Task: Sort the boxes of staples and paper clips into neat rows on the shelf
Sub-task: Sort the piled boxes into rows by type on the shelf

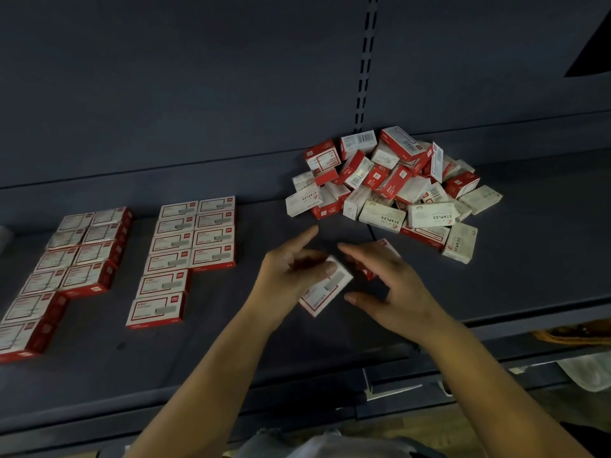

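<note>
Head view: left hand (291, 272) pinching box (325, 292) above bare shelf (231, 352).

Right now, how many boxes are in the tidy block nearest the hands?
10, flat on the shelf: six in the left column, four in the right column. None seems hidden.

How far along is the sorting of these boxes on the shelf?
Roughly halfway, at a guess. Done: two neat blocks, the far-left block and the middle block. In hand: the left hand grips a white-and-red box; the right hand hovers open beside it. Left: the jumbled pile, plus a red box behind the right hand.
</note>
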Available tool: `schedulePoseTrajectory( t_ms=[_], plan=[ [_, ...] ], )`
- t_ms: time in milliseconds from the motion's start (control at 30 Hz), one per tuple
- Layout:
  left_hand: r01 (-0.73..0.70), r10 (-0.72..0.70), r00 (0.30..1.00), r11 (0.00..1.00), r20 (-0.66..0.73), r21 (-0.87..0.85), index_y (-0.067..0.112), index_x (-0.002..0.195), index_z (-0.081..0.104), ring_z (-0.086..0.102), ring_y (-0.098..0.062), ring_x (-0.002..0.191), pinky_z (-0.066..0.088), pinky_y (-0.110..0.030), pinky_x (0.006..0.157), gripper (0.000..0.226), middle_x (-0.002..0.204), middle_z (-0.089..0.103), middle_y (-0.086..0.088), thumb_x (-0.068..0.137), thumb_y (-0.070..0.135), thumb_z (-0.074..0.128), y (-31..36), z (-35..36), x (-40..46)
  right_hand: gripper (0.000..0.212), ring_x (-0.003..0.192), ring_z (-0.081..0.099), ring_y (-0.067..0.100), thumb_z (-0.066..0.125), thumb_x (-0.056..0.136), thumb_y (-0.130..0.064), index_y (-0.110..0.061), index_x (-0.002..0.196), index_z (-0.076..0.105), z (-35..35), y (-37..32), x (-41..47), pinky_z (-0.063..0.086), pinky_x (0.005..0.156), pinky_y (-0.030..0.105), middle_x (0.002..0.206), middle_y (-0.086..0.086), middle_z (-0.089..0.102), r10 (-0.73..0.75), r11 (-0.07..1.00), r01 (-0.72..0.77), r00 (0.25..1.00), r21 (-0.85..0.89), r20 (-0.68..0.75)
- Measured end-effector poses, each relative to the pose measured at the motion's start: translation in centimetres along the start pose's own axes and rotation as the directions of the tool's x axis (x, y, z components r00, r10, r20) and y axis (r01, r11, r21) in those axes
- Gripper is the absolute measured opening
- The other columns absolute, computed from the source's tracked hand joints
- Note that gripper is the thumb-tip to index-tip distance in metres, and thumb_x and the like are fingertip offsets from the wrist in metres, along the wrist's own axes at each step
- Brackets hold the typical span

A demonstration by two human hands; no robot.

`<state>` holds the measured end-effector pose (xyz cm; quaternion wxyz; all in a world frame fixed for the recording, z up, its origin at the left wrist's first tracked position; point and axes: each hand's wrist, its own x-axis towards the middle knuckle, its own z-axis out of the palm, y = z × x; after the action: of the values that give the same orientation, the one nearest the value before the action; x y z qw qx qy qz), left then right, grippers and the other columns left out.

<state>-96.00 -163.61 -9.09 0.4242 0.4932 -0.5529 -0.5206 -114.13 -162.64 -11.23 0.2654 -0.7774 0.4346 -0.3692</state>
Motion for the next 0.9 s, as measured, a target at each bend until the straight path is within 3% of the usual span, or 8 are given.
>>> schedulePoseTrajectory(
  t_ms=[133, 267, 500, 600, 700, 800, 900],
  plan=[
    [0.021, -0.023, 0.998, 1.0, 0.063, 0.021, 0.019, 0.135, 0.044, 0.068, -0.003, 0.082, 0.049, -0.013, 0.07, 0.066, 0.09, 0.07, 0.007, 0.077, 0.001, 0.07, -0.1, -0.5, -0.5, 0.06, 0.109, 0.044, 0.002, 0.069, 0.071, -0.026, -0.021, 0.128, 0.054, 0.8, -0.1, 0.1, 0.029, 0.093, 0.005, 0.113, -0.005, 0.053, -0.014, 0.998, 0.018, 0.997, -0.055, 0.08],
    [0.02, -0.022, 0.997, 0.999, 0.07, 0.029, 0.025, 0.128, 0.048, 0.067, -0.003, 0.083, 0.049, -0.013, 0.069, 0.061, 0.09, 0.07, 0.007, 0.076, 0.001, 0.07, -0.4, -1.7, -1.3, 0.056, 0.104, 0.046, 0.008, 0.068, 0.068, -0.04, -0.015, 0.118, 0.061, 1.8, -0.2, 0.4, 0.033, 0.091, 0.01, 0.109, -0.002, 0.054, -0.039, 0.996, 0.044, 0.997, -0.075, 0.062],
    [-0.112, 0.083, 0.991, 0.947, 0.107, 0.299, 0.028, 0.11, 0.057, 0.058, 0.003, 0.098, 0.045, -0.011, 0.08, 0.051, 0.104, 0.062, 0.01, 0.068, 0.013, 0.08, -1.3, -6.4, -3.4, 0.05, 0.102, 0.048, 0.014, 0.063, 0.07, -0.04, -0.013, 0.112, 0.062, 5.1, -1.2, 2.0, 0.034, 0.091, 0.012, 0.106, -0.001, 0.055, -0.076, 0.994, 0.072, 0.996, -0.082, -0.051],
    [-0.144, 0.127, 0.99, 0.86, 0.068, 0.49, 0.036, 0.111, 0.052, 0.05, 0.008, 0.103, 0.039, -0.007, 0.085, 0.052, 0.107, 0.055, 0.019, 0.069, 0.021, 0.08, -2.0, -8.9, -4.3, 0.053, 0.106, 0.045, 0.012, 0.061, 0.07, -0.042, -0.012, 0.114, 0.063, 6.8, -1.9, 2.8, 0.03, 0.093, 0.007, 0.109, -0.002, 0.054, -0.038, 0.996, 0.032, 0.997, -0.083, -0.067],
    [-0.208, 0.222, 0.974, 0.77, 0.051, 0.603, 0.023, 0.115, 0.059, 0.051, 0.001, 0.104, 0.04, -0.016, 0.092, 0.047, 0.106, 0.055, 0.016, 0.072, 0.023, 0.078, -2.8, -11.1, -4.7, 0.055, 0.106, 0.043, 0.009, 0.065, 0.068, -0.042, -0.012, 0.114, 0.064, 8.9, -2.8, 3.4, 0.029, 0.094, 0.005, 0.11, -0.003, 0.052, -0.028, 0.995, 0.021, 0.997, -0.095, -0.074],
    [-0.299, 0.33, 0.939, 0.66, 0.092, 0.689, 0.011, 0.112, 0.064, 0.053, -0.005, 0.104, 0.04, -0.02, 0.092, 0.044, 0.106, 0.063, 0.003, 0.074, 0.03, 0.074, -3.4, -13.0, -4.8, 0.055, 0.108, 0.041, 0.009, 0.071, 0.065, -0.029, -0.01, 0.117, 0.063, 10.5, -3.4, 4.0, 0.03, 0.095, 0.006, 0.115, -0.002, 0.053, -0.024, 0.991, 0.017, 0.998, -0.13, -0.057],
    [-0.288, 0.396, 0.913, 0.465, 0.094, 0.837, 0.007, 0.11, 0.066, 0.061, -0.023, 0.101, 0.046, -0.037, 0.09, 0.052, 0.105, 0.068, -0.006, 0.075, 0.044, 0.056, -4.8, -14.5, -4.3, 0.057, 0.109, 0.04, 0.014, 0.076, 0.066, -0.015, -0.004, 0.12, 0.06, 11.7, -3.3, 4.2, 0.037, 0.094, 0.026, 0.119, 0.009, 0.057, -0.028, 0.977, 0.022, 0.999, -0.21, -0.023]
  ],
)
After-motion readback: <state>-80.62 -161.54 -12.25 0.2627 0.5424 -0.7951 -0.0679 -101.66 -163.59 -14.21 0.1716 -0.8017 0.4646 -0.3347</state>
